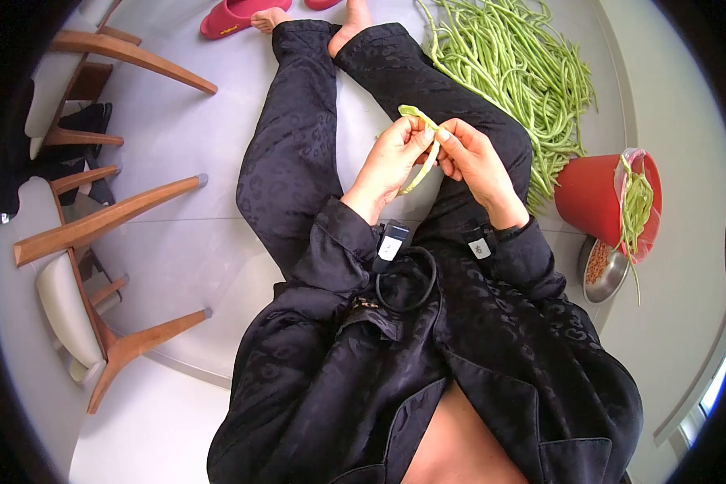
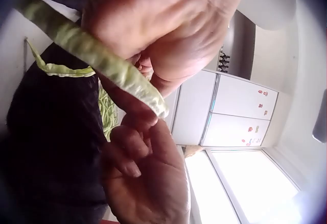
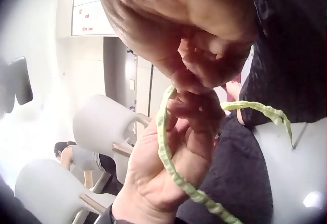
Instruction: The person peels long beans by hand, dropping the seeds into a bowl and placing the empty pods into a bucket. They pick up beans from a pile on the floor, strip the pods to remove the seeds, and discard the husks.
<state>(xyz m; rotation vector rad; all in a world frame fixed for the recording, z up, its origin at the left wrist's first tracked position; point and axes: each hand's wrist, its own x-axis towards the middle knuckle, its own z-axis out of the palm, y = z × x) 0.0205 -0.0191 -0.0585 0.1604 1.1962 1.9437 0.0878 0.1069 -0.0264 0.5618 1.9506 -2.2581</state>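
Note:
Both hands meet over the lap in the head view. The left hand grips a pale green bean pod, whose long end hangs below the fingers. Close against it, the right hand pinches the same bean between thumb and fingers. A further green piece sticks out beyond the left fingers. In the left wrist view the bumpy pod crosses in front of the left hand. The right wrist view shows the pod curving down from the joined fingertips, below the right hand.
A large heap of long green beans lies on the floor beyond the right leg. Beside it are a red bucket with pods over its rim and a metal bowl of small brown pieces. Chairs stand at the left; a person is in the background.

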